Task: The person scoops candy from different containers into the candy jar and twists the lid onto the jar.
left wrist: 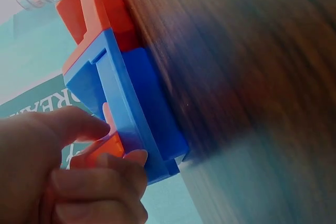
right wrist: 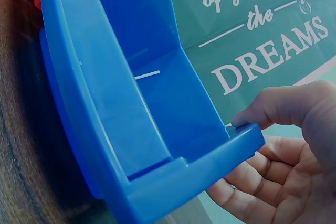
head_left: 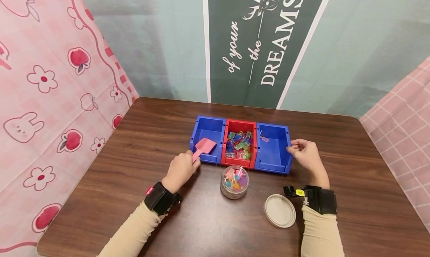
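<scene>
My left hand (head_left: 181, 171) grips the handle of a pink toy shovel (head_left: 205, 146), whose blade lies over the left blue bin (head_left: 211, 124). In the left wrist view, the thumb and fingers are right at that bin's front edge. With thumb and fingers, my right hand (head_left: 305, 154) pinches the outer side rim of the right blue bin (right wrist: 210, 156). Inside that bin is a small thin stick with a pinkish end (head_left: 265, 139). Between the blue bins, a red bin (head_left: 240, 162) holds several colourful translucent pieces (head_left: 239, 143).
A clear round jar (head_left: 231, 193) of colourful small pieces and white sticks stands in front of the red bin. Its round lid (head_left: 280, 211) lies nearer the right forearm. Behind the brown table (head_left: 161, 122) hangs a printed cloth (head_left: 168, 44).
</scene>
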`<move>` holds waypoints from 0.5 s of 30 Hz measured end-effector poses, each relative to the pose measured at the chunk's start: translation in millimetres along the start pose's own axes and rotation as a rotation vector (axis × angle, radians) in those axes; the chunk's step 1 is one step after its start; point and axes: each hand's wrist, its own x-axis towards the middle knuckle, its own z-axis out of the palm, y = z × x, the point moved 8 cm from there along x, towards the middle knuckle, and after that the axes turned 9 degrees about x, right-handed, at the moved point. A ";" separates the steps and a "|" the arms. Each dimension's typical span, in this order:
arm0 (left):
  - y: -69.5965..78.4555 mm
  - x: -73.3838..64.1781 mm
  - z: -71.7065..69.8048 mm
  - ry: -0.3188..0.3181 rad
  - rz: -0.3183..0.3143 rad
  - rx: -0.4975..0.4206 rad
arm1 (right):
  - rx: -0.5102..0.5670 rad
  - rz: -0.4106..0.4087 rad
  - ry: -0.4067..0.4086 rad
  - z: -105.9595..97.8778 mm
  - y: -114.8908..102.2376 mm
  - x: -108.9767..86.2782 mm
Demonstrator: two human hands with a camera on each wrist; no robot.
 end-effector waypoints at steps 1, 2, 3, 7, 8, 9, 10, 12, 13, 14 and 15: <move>-0.2 -0.2 0.1 0.000 0.003 -0.002 | 0.000 0.000 -0.001 0.1 0.1 -0.1; -0.4 -0.4 0.2 -0.002 0.006 -0.005 | -0.001 0.002 -0.001 0.2 0.3 -0.2; -0.8 -0.5 0.3 -0.003 0.007 -0.008 | 0.000 0.001 0.000 0.2 0.2 -0.3; -1.9 -0.7 0.8 -0.019 0.017 -0.010 | -0.005 0.002 0.005 -0.2 1.0 -0.8; -2.1 -0.8 0.5 -0.019 0.023 -0.003 | -0.006 0.001 0.006 -0.3 1.1 -0.8; -2.4 -0.9 0.0 -0.019 0.027 0.002 | -0.005 -0.003 0.005 -0.4 1.0 -0.5; -2.8 -1.2 -0.8 -0.016 0.031 0.009 | -0.005 -0.005 0.003 -0.4 1.0 -0.3; -3.8 -2.1 -3.2 -0.005 0.040 0.024 | -0.006 -0.012 0.003 -1.0 0.8 0.2; -5.6 -2.8 -5.5 -0.002 0.039 0.033 | -0.008 -0.014 0.002 -0.6 0.4 0.3; -7.7 -3.6 -7.8 -0.003 0.034 0.038 | -0.008 -0.017 0.001 -0.3 -0.4 0.4; -10.0 -4.4 -10.3 -0.006 0.026 0.040 | -0.006 -0.019 0.002 -0.1 -1.0 0.5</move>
